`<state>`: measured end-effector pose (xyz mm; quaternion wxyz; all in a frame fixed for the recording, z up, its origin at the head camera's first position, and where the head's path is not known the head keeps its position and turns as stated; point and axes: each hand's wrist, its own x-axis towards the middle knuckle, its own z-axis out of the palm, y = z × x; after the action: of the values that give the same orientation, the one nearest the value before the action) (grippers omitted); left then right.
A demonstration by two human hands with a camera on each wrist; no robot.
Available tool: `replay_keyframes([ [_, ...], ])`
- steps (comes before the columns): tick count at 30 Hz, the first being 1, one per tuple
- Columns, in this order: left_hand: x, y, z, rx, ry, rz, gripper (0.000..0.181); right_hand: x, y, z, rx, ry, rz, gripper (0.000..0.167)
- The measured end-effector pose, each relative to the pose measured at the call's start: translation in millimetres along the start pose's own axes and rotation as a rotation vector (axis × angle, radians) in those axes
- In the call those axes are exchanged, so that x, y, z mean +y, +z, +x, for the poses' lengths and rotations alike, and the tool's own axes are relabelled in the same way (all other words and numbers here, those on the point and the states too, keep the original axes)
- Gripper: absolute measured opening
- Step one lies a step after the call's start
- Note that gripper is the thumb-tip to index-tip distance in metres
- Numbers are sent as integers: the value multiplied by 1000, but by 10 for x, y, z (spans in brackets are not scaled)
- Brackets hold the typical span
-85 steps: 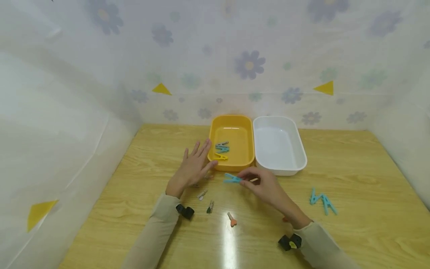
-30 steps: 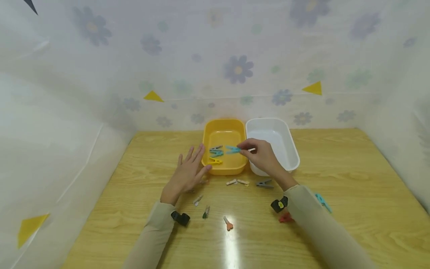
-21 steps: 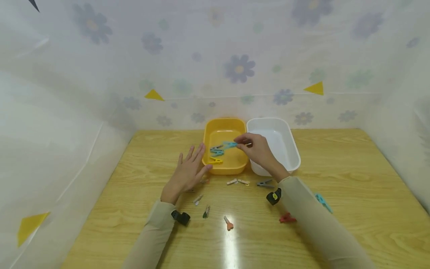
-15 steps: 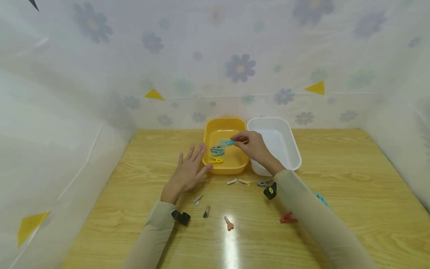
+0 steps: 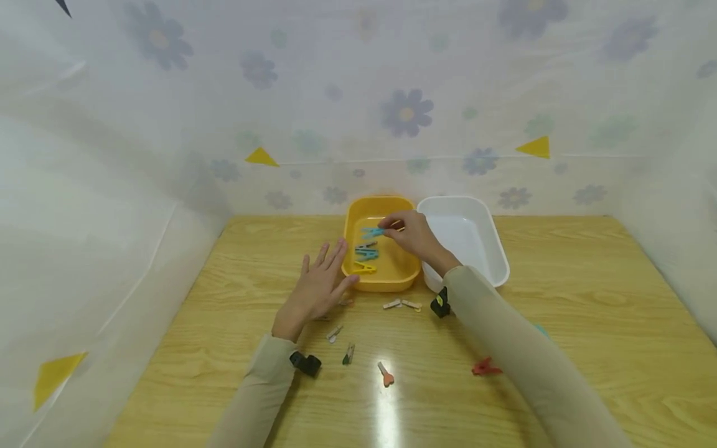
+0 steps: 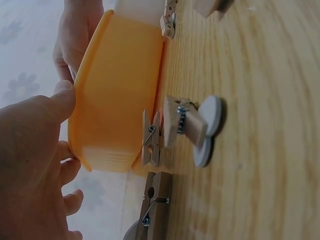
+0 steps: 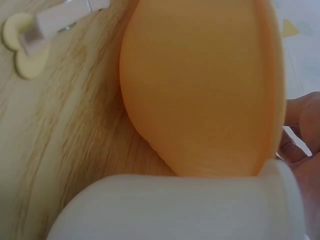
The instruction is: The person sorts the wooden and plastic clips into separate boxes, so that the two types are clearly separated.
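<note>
My right hand (image 5: pixel 411 233) pinches a light blue clothespin (image 5: pixel 372 232) inside the yellow tray (image 5: pixel 386 286), near its back left. Below that pin lie a grey-blue pair of clothespins (image 5: pixel 366 252) and a yellow clothespin (image 5: pixel 365 267) in the same tray. My left hand (image 5: pixel 315 287), fingers spread, rests on the tray's left rim; in the left wrist view its thumb and fingertips touch the rim. In the right wrist view the tray walls hide the held pin, and only part of the right hand (image 7: pixel 307 130) shows.
A white tray (image 5: pixel 501 274) stands against the yellow one's right side. Small wooden clothespins lie in front: a pale pair (image 5: pixel 402 305), a green-tipped one (image 5: pixel 348 354), one with an orange heart (image 5: pixel 386 374). A red clothespin (image 5: pixel 486 367) lies near my right sleeve, which partly hides a blue clothespin (image 5: pixel 541 330).
My right hand has carried the light blue clothespin from in front of the yellow tray to its back left. My left hand has stayed at the left rim.
</note>
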<state>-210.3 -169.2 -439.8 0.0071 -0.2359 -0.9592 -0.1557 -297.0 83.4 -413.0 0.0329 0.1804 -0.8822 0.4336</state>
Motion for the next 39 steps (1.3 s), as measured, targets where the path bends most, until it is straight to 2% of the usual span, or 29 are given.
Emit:
replay_keyframes([
  [5, 30, 11, -12, -16, -5, -7, 79, 50, 56, 78, -16, 11, -4, 13],
  [18, 57, 64, -33, 18, 4, -27, 80, 108, 160, 225, -54, 54, 19, 14],
  [22, 86, 56, -34, 10, 3, -22, 80, 131, 168, 252, -69, 48, 16, 16],
  [28, 104, 64, -24, 1, 4, -18, 79, 168, 190, 273, -97, 84, -5, 17],
  [39, 117, 65, -4, -11, 3, -19, 79, 219, 190, 283, -154, 64, -55, 18],
])
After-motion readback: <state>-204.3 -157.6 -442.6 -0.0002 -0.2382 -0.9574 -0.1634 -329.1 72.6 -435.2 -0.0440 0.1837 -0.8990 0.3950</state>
